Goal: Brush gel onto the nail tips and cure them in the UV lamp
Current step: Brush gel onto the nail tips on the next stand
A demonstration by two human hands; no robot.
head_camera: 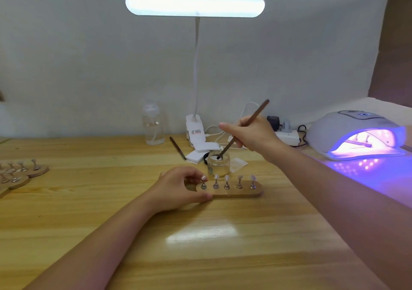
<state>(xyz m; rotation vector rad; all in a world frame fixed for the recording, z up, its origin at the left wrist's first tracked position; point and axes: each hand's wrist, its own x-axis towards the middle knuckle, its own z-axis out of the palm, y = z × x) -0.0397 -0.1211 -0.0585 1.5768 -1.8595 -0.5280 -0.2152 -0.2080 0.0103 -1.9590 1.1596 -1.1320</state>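
Observation:
A wooden holder board [243,192] lies on the table with several clear nail tips [226,181] standing on small metal stands. My left hand [178,188] grips the board's left end, thumb at the front edge and fingers by the first stand. My right hand [252,136] holds a brown brush [249,121] and its bristle end dips into an open glass gel jar [218,164] just behind the board. At the right, the white UV lamp [347,131] glows purple, with another holder of tips inside it.
A lit desk lamp [195,5] clips on behind the jar. A clear pump bottle [153,125], a second brush [177,148], white pads [198,154], the jar's lid and a power strip [287,135] sit at the back. More holders with tips [22,171] lie far left.

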